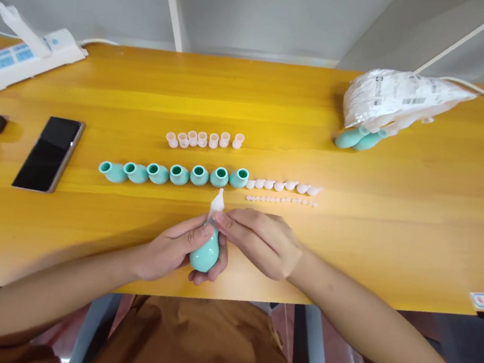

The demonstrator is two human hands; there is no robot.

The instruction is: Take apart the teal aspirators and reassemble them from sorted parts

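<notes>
Near the table's front edge, my left hand (173, 246) is wrapped round a mint-green nasal aspirator bulb (205, 254), thumb on top and fingers beneath. The bulb's neck end points away from me and carries a translucent collar with a white pointed nozzle (218, 201). My right hand (261, 241) is closed, thumb and fingers pinching the collar from the right. Just beyond is a row of several open-necked green bulbs (178, 175). To their right lie a row of white nozzles (279, 186) and a line of tiny pale pieces (282, 200).
Several pale cup-shaped collars (214, 140) stand behind the green bulbs. A phone (48, 153) and a power strip (33, 58) are on the left. A white plastic bag (400, 97) lies at the back right with two green bulbs (352, 137) at its mouth.
</notes>
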